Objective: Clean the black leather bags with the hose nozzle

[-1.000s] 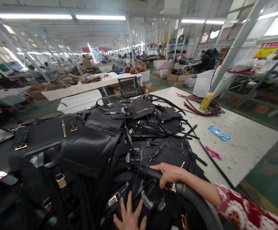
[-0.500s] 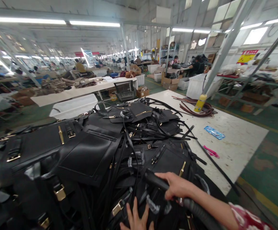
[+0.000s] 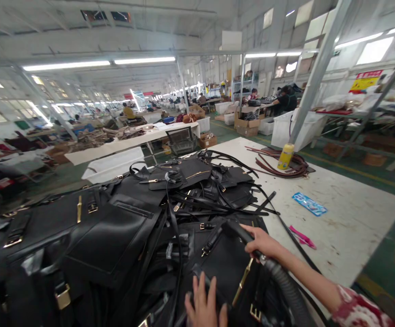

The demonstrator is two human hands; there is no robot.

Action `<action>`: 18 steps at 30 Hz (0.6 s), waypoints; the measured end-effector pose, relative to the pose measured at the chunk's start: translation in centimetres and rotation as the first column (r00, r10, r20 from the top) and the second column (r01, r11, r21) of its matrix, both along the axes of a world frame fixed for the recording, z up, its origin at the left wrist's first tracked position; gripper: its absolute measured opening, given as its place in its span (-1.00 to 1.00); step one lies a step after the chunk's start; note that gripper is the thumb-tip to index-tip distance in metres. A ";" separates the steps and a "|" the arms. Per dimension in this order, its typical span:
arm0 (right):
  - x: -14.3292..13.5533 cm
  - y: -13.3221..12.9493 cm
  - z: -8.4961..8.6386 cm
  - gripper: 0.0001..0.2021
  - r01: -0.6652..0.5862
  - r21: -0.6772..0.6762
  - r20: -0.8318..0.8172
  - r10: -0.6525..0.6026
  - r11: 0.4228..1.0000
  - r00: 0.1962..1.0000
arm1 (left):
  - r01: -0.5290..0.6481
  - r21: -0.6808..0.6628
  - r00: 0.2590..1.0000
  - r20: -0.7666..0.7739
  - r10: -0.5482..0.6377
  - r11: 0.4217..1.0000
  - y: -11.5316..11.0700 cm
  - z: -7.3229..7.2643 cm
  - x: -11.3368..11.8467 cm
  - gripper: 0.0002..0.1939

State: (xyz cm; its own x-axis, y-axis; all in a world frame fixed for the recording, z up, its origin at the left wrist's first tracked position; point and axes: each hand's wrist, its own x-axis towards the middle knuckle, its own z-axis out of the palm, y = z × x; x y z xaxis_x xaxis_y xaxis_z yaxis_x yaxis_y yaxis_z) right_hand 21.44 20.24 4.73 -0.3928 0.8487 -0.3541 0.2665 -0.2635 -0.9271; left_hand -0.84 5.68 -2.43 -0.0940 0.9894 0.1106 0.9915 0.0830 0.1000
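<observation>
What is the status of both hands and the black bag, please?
Right hand gripping black hose nozzle. Left hand spread over black bag. Loose black strap beside it.

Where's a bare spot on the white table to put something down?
Right of the blue packet and pink thing, out to the white table's right edge. A smaller patch lies between packet and brown straps. Crowded: black bags heaped around the left hand.

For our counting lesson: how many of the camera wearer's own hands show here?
2: the right hand grips the black hose; the left hand is spread over the black bags, partly cut off by the bottom edge. Neither is fully hidden.
</observation>
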 end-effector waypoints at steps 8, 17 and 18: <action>-2.0 6.2 -2.5 -0.41 0.036 0.037 -0.033 -0.035 0.999 0.999 | 0.083 -0.036 0.997 -0.004 -0.083 0.996 2.4 -3.2 5.1 -0.41; 8.4 1.6 -0.2 -0.21 0.095 0.012 -0.068 -0.094 0.995 0.993 | 0.142 -0.017 0.987 -0.079 -0.143 0.990 2.7 -3.3 4.3 -0.37; 9.3 0.5 -0.2 -0.20 0.111 0.001 -0.064 -0.111 0.994 0.992 | 0.150 -0.023 0.985 -0.084 -0.151 0.988 2.7 -3.3 4.3 -0.35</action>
